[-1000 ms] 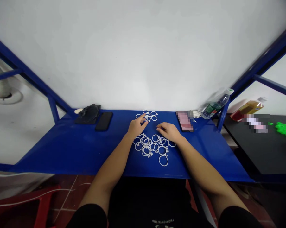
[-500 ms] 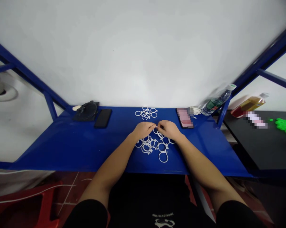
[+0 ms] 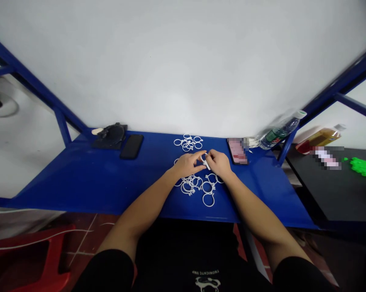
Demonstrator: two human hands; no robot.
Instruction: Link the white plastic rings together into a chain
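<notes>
A white plastic ring (image 3: 207, 164) with a small clip tab is held up between my two hands. My left hand (image 3: 187, 164) has its thumb and fingers around one side of it, fingertips at the ring's edges. My right hand (image 3: 218, 163) pinches the other side; its fingers partly cover the ring. Below my hands lies a loose pile of similar white rings (image 3: 187, 187), some overlapping. A single ring (image 3: 208, 199) lies nearest the front edge. Beyond my hands is a smaller cluster of white rings (image 3: 187, 145), near the wall.
The blue table (image 3: 88, 178) meets a white wall. A black phone (image 3: 131, 146) and a dark object (image 3: 111, 136) lie at the left. At the right are a lit phone (image 3: 238, 151), a white cable (image 3: 252, 142) and a leaning bottle (image 3: 281, 130). Blue posts stand at both ends.
My left thumb and fingers have spread further apart, and the ring between my hands now shows more clearly. The camera view has tilted slightly.
</notes>
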